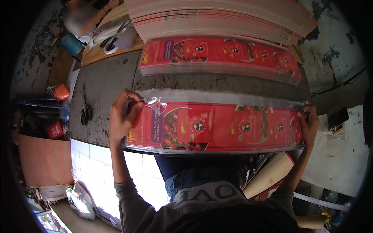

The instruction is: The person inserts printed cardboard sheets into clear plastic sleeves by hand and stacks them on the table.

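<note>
A long red printed sheet (221, 126) in clear plastic lies along the front edge of the grey table (105, 73). At its upper left corner, my left hand (126, 112) pinches the clear film between thumb and fingers. My right hand (308, 120) is at the right end of the sheet, its fingers bent over the edge; whether they pinch the film is too small to tell. Behind the sheet lies a stack of similar red printed sheets (221, 56), also in plastic.
Larger piles of sheets (217, 19) rise at the back. Black-handled scissors (86, 112) lie at the left. Another pair of scissors (110, 42) and a tape roll (111, 50) sit on a wooden board (93, 56). Part of another person (79, 17) shows at the upper left.
</note>
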`<state>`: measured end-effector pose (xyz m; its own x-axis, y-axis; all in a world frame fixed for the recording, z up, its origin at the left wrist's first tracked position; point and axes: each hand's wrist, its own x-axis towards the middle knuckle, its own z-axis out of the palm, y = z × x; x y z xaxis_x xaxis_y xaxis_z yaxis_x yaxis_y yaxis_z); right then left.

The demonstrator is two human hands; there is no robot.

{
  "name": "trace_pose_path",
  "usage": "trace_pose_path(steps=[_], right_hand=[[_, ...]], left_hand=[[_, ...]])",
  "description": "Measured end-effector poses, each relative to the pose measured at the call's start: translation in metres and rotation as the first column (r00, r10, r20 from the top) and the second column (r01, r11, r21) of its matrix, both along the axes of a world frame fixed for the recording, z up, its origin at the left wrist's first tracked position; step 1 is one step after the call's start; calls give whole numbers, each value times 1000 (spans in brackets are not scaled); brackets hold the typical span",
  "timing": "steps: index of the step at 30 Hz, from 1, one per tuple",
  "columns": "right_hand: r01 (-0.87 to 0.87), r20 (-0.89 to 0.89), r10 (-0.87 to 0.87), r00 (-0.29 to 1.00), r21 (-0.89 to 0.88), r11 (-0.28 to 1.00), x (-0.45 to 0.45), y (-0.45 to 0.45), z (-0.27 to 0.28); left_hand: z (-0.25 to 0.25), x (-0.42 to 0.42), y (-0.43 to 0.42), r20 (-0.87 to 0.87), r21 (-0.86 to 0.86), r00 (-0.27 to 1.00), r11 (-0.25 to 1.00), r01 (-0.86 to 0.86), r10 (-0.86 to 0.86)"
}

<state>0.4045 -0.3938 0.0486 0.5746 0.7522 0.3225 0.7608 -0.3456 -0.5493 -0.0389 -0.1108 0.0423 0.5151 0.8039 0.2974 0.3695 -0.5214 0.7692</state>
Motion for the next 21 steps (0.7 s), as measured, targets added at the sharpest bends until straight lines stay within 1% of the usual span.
trace_pose_path(steps=[4, 6, 7, 9, 10, 12, 13, 16, 18, 19, 21], right_hand=[[-19, 43, 17, 999, 44, 999, -2, 5, 0], [-26, 52, 23, 998, 55, 998, -1, 7, 1], [-25, 52, 22, 998, 55, 998, 0, 8, 1], [-52, 28, 51, 998, 52, 997, 3, 9, 1], [-52, 28, 50, 998, 55, 997, 4, 9, 0], [-76, 18, 75, 997, 48, 996, 7, 9, -2], [-74, 18, 73, 997, 49, 996, 8, 8, -2], [-76, 28, 76, 997, 6, 997, 8, 9, -2], [-102, 88, 98, 991, 38, 994, 6, 10, -2], [-104, 86, 100, 991, 36, 994, 7, 8, -3], [-82, 51, 81, 995, 26, 996, 9, 5, -5]], left_hand=[[-3, 0, 0, 21, -2, 1000, 1000, -10, 10], [-4, 1, 0, 4, 58, 1000, 998, -17, 16], [-4, 2, 0, 4, 57, 1000, 998, -16, 16], [-2, 3, -2, -59, 155, 997, 987, -41, 51], [-1, 4, -2, -59, 158, 997, 987, -40, 50], [0, 5, -2, -108, 254, 993, 967, -18, 47], [0, 5, -1, -108, 255, 993, 967, -16, 45], [-1, 6, 1, -118, 234, 993, 972, 14, 14], [-2, 5, 1, -84, 128, 996, 992, 13, -2], [-1, 5, 0, -86, 126, 996, 992, 11, 0], [2, 3, -2, -65, -75, 998, 997, -3, -1]])
